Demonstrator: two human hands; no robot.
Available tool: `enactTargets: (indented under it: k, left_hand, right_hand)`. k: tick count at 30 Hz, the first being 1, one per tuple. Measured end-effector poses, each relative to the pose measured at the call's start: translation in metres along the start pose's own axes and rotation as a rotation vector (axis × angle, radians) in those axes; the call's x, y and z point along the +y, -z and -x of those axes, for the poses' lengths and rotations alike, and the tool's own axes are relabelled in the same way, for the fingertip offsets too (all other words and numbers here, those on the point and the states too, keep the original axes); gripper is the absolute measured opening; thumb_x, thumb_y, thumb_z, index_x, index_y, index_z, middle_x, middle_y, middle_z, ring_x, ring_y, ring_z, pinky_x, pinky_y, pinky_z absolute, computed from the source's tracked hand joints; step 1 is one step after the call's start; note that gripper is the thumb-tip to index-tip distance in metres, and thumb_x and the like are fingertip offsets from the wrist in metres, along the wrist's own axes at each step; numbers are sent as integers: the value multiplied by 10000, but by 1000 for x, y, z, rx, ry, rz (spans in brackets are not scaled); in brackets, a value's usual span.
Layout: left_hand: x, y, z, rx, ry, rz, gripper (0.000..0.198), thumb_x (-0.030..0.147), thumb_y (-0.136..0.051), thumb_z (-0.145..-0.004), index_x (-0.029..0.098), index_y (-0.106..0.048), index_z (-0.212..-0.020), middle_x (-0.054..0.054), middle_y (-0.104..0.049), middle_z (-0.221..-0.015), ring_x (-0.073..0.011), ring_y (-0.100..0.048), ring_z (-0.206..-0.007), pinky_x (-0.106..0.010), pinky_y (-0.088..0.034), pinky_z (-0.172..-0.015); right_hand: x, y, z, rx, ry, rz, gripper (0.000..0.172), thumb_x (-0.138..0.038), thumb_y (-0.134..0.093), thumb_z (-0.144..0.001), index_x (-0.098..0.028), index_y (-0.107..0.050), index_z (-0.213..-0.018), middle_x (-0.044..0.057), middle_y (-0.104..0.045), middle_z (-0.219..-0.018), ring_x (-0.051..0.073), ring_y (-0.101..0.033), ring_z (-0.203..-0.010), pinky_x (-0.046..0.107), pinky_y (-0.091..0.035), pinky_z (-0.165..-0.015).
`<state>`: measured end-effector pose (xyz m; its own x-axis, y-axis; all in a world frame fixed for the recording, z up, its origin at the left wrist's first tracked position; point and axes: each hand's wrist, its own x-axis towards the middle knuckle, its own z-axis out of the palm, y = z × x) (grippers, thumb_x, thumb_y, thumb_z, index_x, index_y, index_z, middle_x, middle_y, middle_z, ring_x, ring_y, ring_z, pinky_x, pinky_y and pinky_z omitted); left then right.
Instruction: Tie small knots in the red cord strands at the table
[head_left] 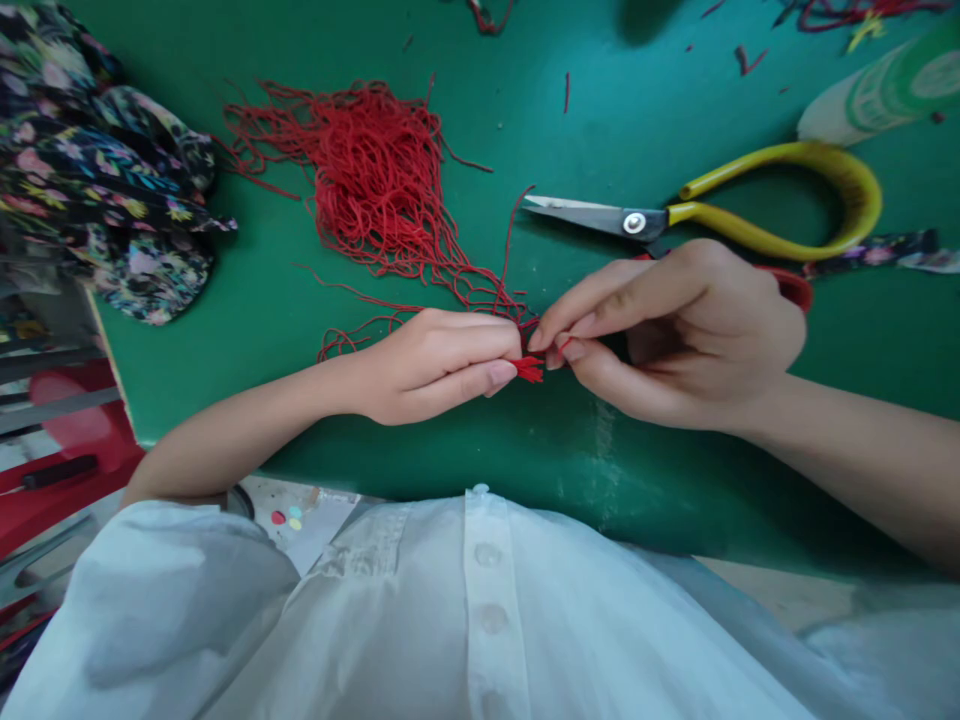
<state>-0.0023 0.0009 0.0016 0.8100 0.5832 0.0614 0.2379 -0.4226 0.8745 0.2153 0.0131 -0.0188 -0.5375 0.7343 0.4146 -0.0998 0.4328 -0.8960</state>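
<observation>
One green tabletop carries the work. One tangled heap of red cord lies in from its left edge, farther from the near edge than the hands. Close to that near edge, the left hand has its fingers curled tightly round a red tuft. The tuft's long axis runs roughly along the near edge, loose ends toward the right hand, just left of whose fingertips it lies; the left hand is nearer. The right thumb and forefinger seem pinched together on a thin red strand. Counted: one floral cloth over the left edge, one heap, one yellow-handled pair of scissors, one bottle, one tuft; the loose cords defy counting.
</observation>
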Motion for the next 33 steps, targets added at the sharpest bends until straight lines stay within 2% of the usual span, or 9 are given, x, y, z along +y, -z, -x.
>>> enactTargets:
  k: [4,7,10,14,19,25,28,33]
  left_hand:
    - [0,0,0,7,-17,-4,282,261,-368,-999,171,-502,-768,-28,-593,-740,-88,-554,-696,-194,-424,-645]
    - [1,0,0,12,-32,-9,263,231,-377,-994,169,-496,-769,-18,-579,-730,-80,-542,-690,-185,-422,-645]
    - [1,0,-1,13,-27,-7,260,224,-380,-991,170,-493,-764,-12,-573,-724,-78,-539,-686,-182,-423,-648]
    - [1,0,-1,7,-17,4,265,227,-380,-990,167,-495,-759,-14,-571,-723,-79,-544,-692,-178,-424,-654]
    - [2,1,-1,9,-20,12,267,228,-381,-990,165,-488,-754,-14,-561,-713,-78,-536,-680,-177,-421,-648]
    - [2,1,-1,3,-11,12,268,228,-373,-993,167,-485,-757,-12,-562,-717,-75,-533,-678,-176,-419,-644]
    - [2,1,-1,-2,-8,11,280,243,-362,-998,171,-486,-757,-17,-571,-723,-80,-538,-680,-182,-423,-644]
    - [0,0,-1,6,-25,6,267,232,-365,-996,171,-486,-766,-11,-564,-717,-76,-531,-676,-180,-429,-656]
  right_hand:
    - [0,1,3,33,-73,-16,259,-66,-670,-753,-252,-608,-923,-17,-694,-838,141,-693,-742,275,-575,-602]
    - [-2,2,2,48,-42,85,316,-41,-657,-752,-255,-622,-983,-1,-694,-848,140,-644,-704,299,-522,-586]
    - [-5,3,-2,46,5,209,255,-18,-620,-779,-214,-634,-941,23,-692,-853,127,-627,-730,297,-512,-644]
    - [-7,4,-6,20,35,244,177,-33,-580,-820,-194,-618,-884,27,-681,-854,117,-646,-773,274,-526,-670]
    - [-10,3,-5,41,-34,253,182,-30,-574,-831,-207,-609,-859,34,-687,-844,126,-648,-772,296,-531,-677]
    - [-5,2,-2,144,15,241,209,-1,-627,-793,-176,-671,-898,30,-732,-837,110,-687,-749,246,-558,-643]
    - [-3,1,1,200,-29,208,216,-6,-639,-794,-170,-702,-920,20,-750,-838,108,-707,-749,223,-572,-619]
    - [-5,-5,2,294,-107,98,144,-36,-653,-810,-163,-715,-840,-2,-757,-828,72,-700,-663,169,-571,-561]
